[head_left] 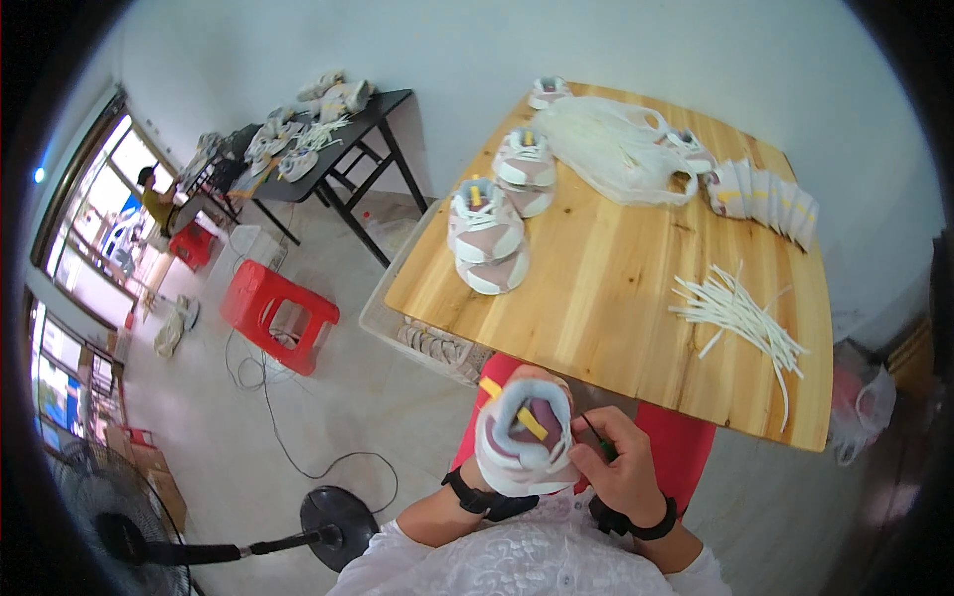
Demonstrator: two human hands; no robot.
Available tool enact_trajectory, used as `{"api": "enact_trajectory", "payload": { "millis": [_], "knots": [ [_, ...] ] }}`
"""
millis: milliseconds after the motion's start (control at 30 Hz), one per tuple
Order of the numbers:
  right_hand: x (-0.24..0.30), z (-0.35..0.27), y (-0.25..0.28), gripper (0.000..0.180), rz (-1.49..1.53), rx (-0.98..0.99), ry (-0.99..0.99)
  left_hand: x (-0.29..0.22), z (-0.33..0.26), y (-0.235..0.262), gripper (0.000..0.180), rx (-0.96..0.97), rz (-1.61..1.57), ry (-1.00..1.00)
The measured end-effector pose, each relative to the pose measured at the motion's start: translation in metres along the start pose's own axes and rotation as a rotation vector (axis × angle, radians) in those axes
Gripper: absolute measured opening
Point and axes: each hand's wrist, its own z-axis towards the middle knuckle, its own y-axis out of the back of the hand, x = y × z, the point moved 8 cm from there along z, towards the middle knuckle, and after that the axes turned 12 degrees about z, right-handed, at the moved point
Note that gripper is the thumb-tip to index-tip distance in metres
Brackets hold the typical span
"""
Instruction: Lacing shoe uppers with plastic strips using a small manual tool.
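Over my lap, a white and mauve sneaker (507, 475) with a pale blue lining is held by my left hand (472, 474). The shoe covers most of that hand's fingers. A yellow strip shows inside its opening and another yellow tab sticks out at the rim. My right hand (626, 465) is at the shoe's right side, closed around a thin dark tool (590, 427). A bit of green shows between the fingers, and the tool's exact kind is hard to make out. Black straps circle both wrists.
On the wooden table (586, 298) stand several similar sneakers (487, 238), a white plastic bag (616, 149), a pile of white laces (740, 318) and a row of packets (765, 199). A bin (427, 343), red stool (278, 308) and fan (109, 526) are left; a co-worker (164, 204) sits beyond.
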Motion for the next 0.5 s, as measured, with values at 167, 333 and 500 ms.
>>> {"api": "enact_trajectory", "payload": {
  "millis": [167, 333, 500],
  "knots": [
    [-0.042, -0.009, -0.022, 0.032, 0.261, 0.102, -0.312, 0.024, -0.005, -0.007, 0.041, 0.058, -0.739, 0.096],
    [-0.053, -0.017, -0.031, 0.030, 0.658, 0.151, -0.661, 0.010, -0.011, -0.007, 0.044, 0.105, -0.687, 0.265],
    [-0.029, 0.009, -0.031, 0.026, 1.048, -0.064, -0.570, 0.008, -0.012, 0.020, 0.044, -0.101, -0.234, 0.099]
  ]
}}
